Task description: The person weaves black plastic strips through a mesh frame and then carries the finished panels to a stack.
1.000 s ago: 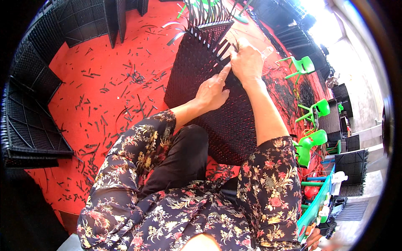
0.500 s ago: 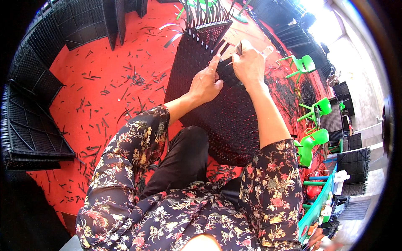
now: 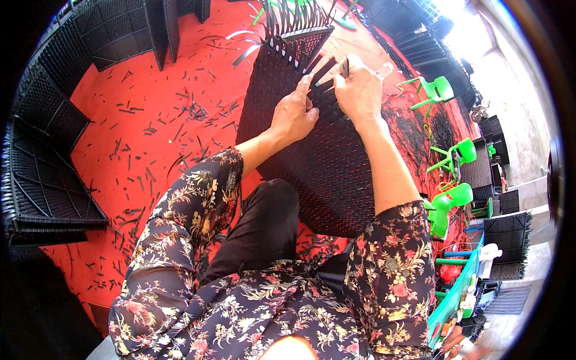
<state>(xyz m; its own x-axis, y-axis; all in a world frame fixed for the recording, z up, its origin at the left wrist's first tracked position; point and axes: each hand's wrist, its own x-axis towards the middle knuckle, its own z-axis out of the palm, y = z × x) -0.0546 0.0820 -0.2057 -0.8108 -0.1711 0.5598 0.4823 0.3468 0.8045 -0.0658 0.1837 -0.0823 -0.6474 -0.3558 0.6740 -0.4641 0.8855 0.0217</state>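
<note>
Just beyond the raised knee (image 3: 273, 207) sits the black woven panel (image 3: 327, 174); at its far edge, the half-curled left hand (image 3: 293, 115) extends its index finger, while the right hand (image 3: 360, 96) clasps an indistinct dark object (image 3: 344, 67).

On my remote feed the woven panel (image 3: 336, 168) reads black, red flecks showing through the weave. Floor covering (image 3: 150, 84) bright red; scraps (image 3: 195, 111) black. Blouse (image 3: 180, 240) black, and I make out florals in red, cream and yellow. Trousers (image 3: 270, 216) plain black. Chairs (image 3: 441, 88) bright green. Upright panels (image 3: 114, 30) black, grid-patterned.
</note>
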